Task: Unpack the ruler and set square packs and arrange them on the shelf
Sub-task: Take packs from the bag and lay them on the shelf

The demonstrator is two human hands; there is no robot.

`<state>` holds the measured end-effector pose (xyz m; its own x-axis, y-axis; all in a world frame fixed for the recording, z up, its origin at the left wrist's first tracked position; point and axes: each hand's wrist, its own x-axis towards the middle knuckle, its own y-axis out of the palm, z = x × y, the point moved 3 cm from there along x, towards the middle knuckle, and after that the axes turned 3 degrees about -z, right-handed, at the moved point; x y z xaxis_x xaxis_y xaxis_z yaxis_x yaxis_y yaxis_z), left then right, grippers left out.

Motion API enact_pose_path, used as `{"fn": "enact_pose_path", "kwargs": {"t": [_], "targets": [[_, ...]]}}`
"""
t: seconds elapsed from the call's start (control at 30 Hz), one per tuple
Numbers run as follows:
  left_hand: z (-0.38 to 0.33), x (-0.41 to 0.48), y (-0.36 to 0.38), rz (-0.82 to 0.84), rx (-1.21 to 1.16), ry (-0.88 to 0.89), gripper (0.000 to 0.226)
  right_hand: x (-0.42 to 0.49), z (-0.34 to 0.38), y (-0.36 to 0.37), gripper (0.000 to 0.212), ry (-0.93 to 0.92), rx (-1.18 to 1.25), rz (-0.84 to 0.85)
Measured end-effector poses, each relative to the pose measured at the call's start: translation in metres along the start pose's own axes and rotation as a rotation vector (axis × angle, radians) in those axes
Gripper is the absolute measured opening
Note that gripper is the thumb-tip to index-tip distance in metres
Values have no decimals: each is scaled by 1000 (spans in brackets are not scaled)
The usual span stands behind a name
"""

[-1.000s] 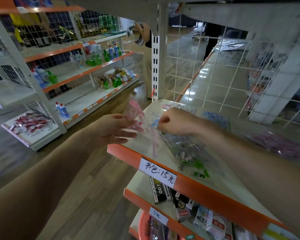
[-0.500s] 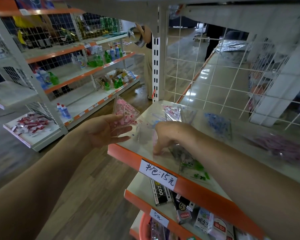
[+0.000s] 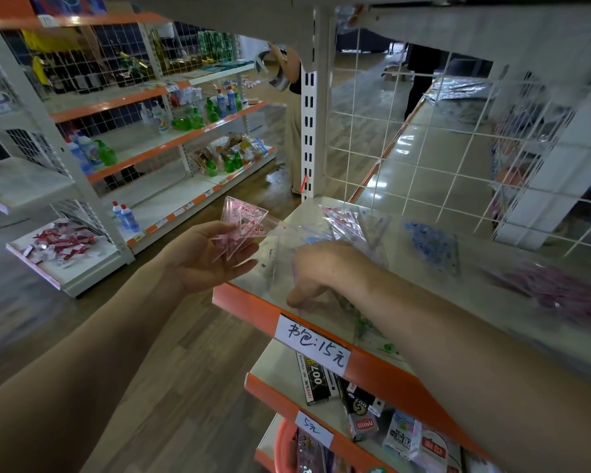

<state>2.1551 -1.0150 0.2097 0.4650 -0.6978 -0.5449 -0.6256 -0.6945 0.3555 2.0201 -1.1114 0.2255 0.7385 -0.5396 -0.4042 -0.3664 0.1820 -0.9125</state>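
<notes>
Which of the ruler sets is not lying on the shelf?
The pink set squares, held in the air by the left hand; the blue set and green set lie on the shelf.

Both bare forearms reach forward from the lower corners of the view. The left hand (image 3: 202, 259) is turned palm up, its fingers loosely curled under a pair of clear pink set squares (image 3: 241, 227), with the thumb lying on top so that they are pinched. The right hand (image 3: 321, 271) is back up with the wrist bent downward and the thumb pointing down and left. Its fingers are tucked beneath it and hidden, so their grip cannot be judged.
</notes>
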Motion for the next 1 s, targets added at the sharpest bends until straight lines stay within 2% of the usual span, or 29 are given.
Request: {"fn": "enact_pose_path", "kwargs": {"t": [0.17,0.27,0.37,0.47,0.53,0.67,0.7,0.77,0.8,0.87,0.9,1.0], "targets": [[3,1,2,6,4,-9,42,0,-4,-4,57,14,53,62],[3,2,3,17,-7,-15,33,-7,-7,-4,59,13,141,83],[4,3,5,27,5,-17,24,-21,-4,-9,54,-31,147,80],[4,3,6,40,2,-14,34,-34,-1,-16,36,-106,51,16],[3,2,5,51,-8,-9,38,-37,-3,-15,24,-81,0,-16],[4,2,5,52,0,-3,40,-48,4,-9,35,-123,51,-10],[5,2,6,51,5,-3,39,-52,7,-10,34,-156,86,7],[5,0,9,51,10,-4,38,-56,5,-13,18,-186,144,20],[5,0,10,49,13,-3,37,-57,2,-14,18,-190,167,17],[5,-1,13,51,24,2,37,-61,0,-14,34,-179,200,21],[5,-2,14,54,28,4,37,-62,-2,-13,34,-169,214,13],[6,-3,16,61,36,4,34,-60,-2,-6,16,-151,149,-44]]}}
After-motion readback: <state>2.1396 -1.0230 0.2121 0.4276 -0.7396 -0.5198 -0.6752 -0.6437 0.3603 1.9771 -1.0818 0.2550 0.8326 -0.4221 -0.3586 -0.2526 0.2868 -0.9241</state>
